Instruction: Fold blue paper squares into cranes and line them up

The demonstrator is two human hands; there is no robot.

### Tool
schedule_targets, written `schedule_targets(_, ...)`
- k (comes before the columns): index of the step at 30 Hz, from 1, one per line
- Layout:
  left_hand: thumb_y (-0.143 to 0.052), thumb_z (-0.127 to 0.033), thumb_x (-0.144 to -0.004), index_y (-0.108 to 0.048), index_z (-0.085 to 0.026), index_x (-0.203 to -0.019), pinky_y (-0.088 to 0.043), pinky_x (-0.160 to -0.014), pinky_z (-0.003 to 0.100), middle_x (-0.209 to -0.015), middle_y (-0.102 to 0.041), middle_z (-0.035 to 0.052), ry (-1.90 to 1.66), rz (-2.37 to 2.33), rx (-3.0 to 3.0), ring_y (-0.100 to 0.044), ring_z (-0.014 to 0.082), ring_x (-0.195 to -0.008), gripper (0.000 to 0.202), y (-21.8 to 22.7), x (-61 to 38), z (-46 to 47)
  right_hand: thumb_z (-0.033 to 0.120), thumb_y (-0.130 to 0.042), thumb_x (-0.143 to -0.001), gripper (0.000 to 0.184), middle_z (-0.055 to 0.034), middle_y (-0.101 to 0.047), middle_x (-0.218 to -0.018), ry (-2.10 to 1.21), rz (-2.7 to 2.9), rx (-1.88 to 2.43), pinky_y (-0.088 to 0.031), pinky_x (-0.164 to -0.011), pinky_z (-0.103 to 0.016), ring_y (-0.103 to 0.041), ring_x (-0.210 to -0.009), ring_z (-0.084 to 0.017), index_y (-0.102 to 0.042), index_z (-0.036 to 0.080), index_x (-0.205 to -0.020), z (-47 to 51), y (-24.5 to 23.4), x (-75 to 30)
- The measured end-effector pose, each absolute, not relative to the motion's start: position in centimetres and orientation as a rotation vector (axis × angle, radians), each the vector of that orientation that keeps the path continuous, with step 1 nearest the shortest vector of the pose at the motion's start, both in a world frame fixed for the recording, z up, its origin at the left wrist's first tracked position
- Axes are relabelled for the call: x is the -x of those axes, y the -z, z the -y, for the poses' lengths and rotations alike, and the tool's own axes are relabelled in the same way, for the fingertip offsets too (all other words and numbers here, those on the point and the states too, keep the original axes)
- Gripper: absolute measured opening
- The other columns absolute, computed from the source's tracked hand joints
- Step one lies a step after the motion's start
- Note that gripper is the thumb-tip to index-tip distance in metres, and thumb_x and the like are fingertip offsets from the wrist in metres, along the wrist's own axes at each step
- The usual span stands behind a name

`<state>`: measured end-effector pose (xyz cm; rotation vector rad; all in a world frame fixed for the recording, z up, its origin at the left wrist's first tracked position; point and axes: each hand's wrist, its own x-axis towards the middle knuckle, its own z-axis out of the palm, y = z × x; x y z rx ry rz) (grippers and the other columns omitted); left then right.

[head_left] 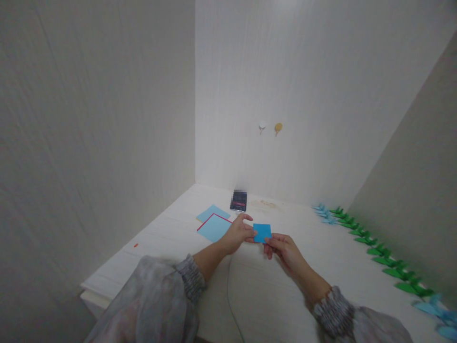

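Observation:
A small blue paper square is held just above the white table, between both hands. My left hand pinches its left edge with thumb and fingers. My right hand pinches its lower right corner, fingers curled under it. Both arms wear grey patterned sleeves with gathered cuffs.
To the left lie light blue sheets, one over a red sheet. A dark phone lies beyond them. A row of folded green paper pieces and blue paper pieces runs along the right wall. A thin cable crosses the table. Two wall hooks hang above.

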<state>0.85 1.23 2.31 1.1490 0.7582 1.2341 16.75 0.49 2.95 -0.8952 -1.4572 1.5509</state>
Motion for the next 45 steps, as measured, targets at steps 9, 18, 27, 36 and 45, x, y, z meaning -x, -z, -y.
schedule_targets(9,-0.062,-0.028,-0.060,-0.032,-0.019,-0.088,-0.043,-0.062,0.029,-0.063,-0.057,-0.0020,-1.259,-0.687,-1.140,-0.055,0.0109,-0.058,0.043,-2.9,-1.2,-0.5,0.042,-0.057,-0.063,0.030,-0.0008,-0.056,-0.048,-1.409,1.490,0.933,-0.037,-0.042,-0.022,-0.046,-0.037,-0.008,-0.055,0.014,-0.053,-0.5,-2.2,-15.9)
schedule_targets(18,-0.064,-0.016,-0.052,-0.039,-0.016,-0.073,-0.036,-0.048,0.019,-0.052,-0.048,-0.0068,-1.237,-0.754,-1.011,-0.047,0.0061,-0.045,0.033,-3.0,-0.8,-1.0,0.041,-0.052,-0.069,0.025,-0.0006,-0.056,-0.061,-1.139,1.524,0.812,-0.042,-0.060,-0.025,-0.053,-0.058,-0.013,-0.055,0.017,-0.078,0.2,-3.5,-16.3)
schedule_targets(27,-0.067,-0.023,-0.052,-0.045,-0.015,-0.078,-0.038,-0.052,0.021,-0.067,-0.055,-0.0003,-1.103,-0.639,-1.047,-0.051,0.0082,-0.054,0.035,-2.8,-0.7,-0.9,0.034,-0.058,-0.065,0.021,-0.0013,-0.061,-0.070,-1.194,1.787,0.765,-0.042,-0.066,-0.029,-0.056,-0.065,-0.015,-0.063,0.021,-0.081,0.2,-3.8,-17.0)
schedule_targets(36,-0.069,-0.024,-0.047,-0.049,-0.013,-0.071,-0.030,-0.043,0.017,-0.051,-0.050,-0.0047,-1.168,-0.835,-1.213,-0.043,0.0046,-0.042,0.033,-1.8,-0.6,-1.7,0.026,-0.067,-0.055,0.028,0.0008,-0.061,-0.056,-1.340,1.658,0.882,-0.043,-0.056,-0.028,-0.055,-0.051,-0.013,-0.065,0.019,-0.081,-1.0,-2.5,-17.3)
schedule_targets(45,-0.067,-0.021,-0.050,-0.051,-0.014,-0.077,-0.031,-0.045,0.017,-0.057,-0.054,-0.0031,-1.094,-0.781,-1.249,-0.045,0.0048,-0.044,0.032,-1.9,-0.7,-1.5,0.019,-0.070,-0.050,0.027,0.0034,-0.057,-0.056,-1.352,1.696,0.878,-0.039,-0.050,-0.022,-0.050,-0.049,-0.008,-0.065,0.017,-0.076,-1.3,-2.0,-17.7)
